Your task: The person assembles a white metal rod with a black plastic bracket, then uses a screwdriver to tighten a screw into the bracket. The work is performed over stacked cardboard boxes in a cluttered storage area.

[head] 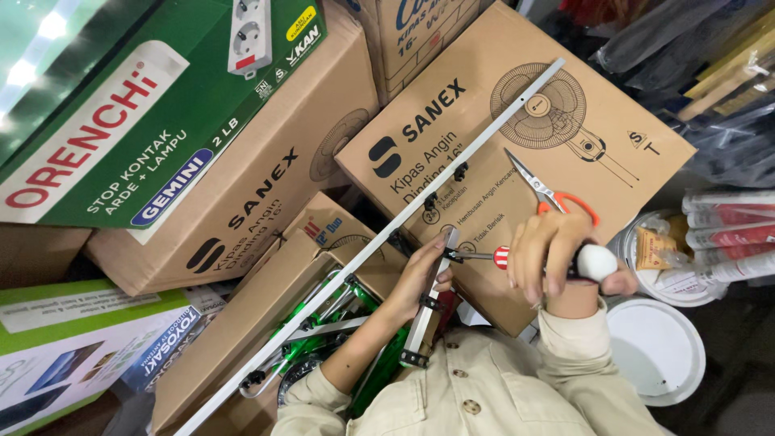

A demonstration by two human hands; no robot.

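Both hands closed: right hand (557, 258) on screwdriver (517, 257), left hand (424, 274) on bracket (429, 303).

Around you, brown cardboard boxes (517, 137) printed with a fan drawing are stacked together, and orange-handled scissors (549, 194) lie on the nearest one. A green box (161, 105) sits at upper left. To your right you have a round white lid (658, 351) and white sealant tubes (726, 218).

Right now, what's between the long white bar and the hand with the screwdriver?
In the head view, scissors with orange handles lie on the cardboard box, between the long white bar and the right hand gripping the screwdriver.
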